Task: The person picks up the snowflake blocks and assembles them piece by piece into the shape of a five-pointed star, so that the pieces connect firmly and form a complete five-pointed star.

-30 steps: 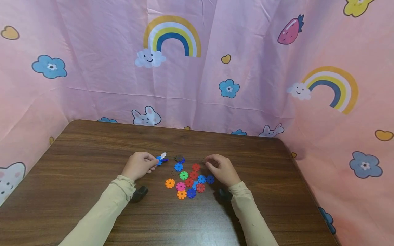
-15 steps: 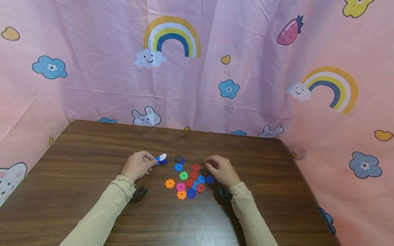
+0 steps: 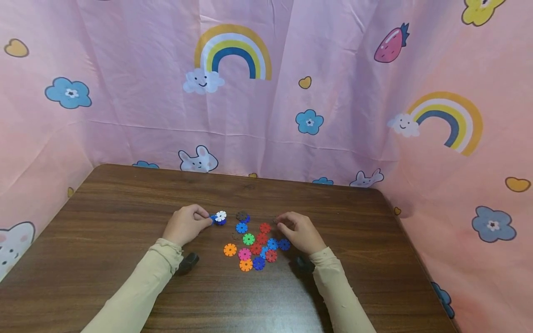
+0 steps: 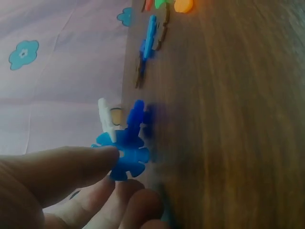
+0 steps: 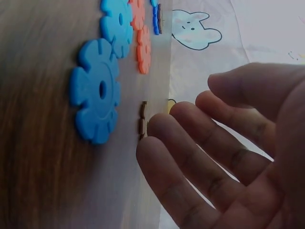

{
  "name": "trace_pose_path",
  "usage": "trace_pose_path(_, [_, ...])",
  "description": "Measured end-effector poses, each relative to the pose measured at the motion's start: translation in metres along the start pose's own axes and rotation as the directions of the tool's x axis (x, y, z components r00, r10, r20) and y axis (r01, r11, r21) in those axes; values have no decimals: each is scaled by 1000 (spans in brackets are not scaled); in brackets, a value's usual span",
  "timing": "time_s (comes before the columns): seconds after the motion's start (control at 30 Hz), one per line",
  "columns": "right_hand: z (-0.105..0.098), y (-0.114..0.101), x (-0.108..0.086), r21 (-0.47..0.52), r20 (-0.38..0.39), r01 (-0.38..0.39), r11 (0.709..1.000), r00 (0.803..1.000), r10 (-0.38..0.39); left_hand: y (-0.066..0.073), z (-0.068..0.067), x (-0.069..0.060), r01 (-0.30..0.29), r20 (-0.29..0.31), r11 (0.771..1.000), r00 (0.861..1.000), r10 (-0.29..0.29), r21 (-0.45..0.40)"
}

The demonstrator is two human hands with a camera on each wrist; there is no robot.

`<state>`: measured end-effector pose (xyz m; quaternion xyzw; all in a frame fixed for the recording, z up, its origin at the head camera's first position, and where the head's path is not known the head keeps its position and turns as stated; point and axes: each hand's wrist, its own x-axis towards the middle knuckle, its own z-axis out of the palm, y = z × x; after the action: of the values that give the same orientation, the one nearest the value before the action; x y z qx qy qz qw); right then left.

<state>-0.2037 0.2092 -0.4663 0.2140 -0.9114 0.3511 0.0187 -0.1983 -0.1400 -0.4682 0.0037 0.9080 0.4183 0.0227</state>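
My left hand point(image 3: 187, 225) pinches a light-blue notched disc point(image 4: 128, 155) between thumb and fingers. A white disc point(image 3: 221, 216) and a dark-blue disc point(image 4: 136, 114) are joined to its edge, standing out from it side by side. My right hand point(image 3: 300, 231) rests at the right of the loose discs with relaxed fingers and holds nothing. By its fingertips lies a brown disc point(image 5: 142, 120), partly hidden; whether they touch it I cannot tell. Nearer the right wrist camera lies a blue disc point(image 5: 97, 90).
Between the hands, loose discs lie on the brown table point(image 3: 233, 296): an orange one point(image 3: 230, 250), a green one point(image 3: 248, 239), a pink one point(image 3: 244, 254), and several red and blue ones. A brown disc point(image 3: 241, 216) overlaps a dark-blue one. A patterned curtain point(image 3: 250, 152) hangs behind.
The joined discs in my left hand have turned, so the white disc now shows its face and sits slightly lower. My right hand has hardly moved.
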Motion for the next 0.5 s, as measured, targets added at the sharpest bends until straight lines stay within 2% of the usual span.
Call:
trace_pose_path(0.17, [0, 0, -1, -1, 5, -4, 1000, 1000, 4, 0, 0, 0, 4, 4, 1000, 1000, -4, 16])
trace_pose_path(0.33, [0, 0, 0, -7, 11, -10, 1000, 1000, 10, -3, -1, 1, 43, 14, 999, 999, -43, -7])
trace_pose_path(0.5, [0, 1, 0, -23, 17, 6, 1000, 1000, -6, -6, -4, 2, 67, 19, 997, 997, -68, 26])
